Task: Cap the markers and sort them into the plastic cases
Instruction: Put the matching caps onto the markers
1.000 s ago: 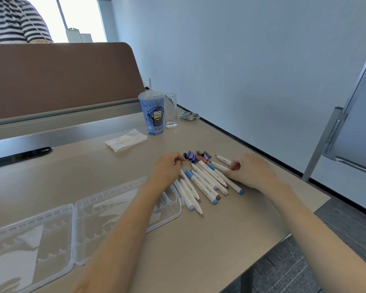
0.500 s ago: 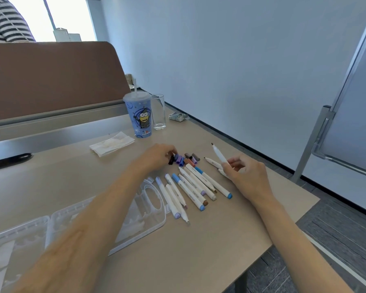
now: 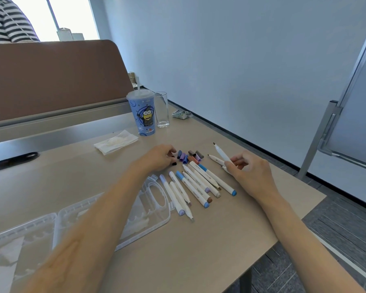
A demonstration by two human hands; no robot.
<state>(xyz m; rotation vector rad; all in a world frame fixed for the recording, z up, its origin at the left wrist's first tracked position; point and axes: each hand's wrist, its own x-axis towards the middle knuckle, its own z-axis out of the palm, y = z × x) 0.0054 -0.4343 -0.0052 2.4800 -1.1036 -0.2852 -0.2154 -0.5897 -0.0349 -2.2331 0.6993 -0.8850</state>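
right grip [image 3: 249,172] holds uncapped marker [image 3: 221,154] | left grip [image 3: 161,158] at black cap [image 3: 174,163]

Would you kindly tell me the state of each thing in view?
Held marker: uncapped, tip up, gripped by right hand.
Left hand: fingertips at black cap, grip unclear.
Loose caps: heaped, off markers.
Row of markers: lying flat, not yet cased.
Plastic case: open, flat.
Blue cup: upright, lidded, straw in.
Glass: upright, empty.
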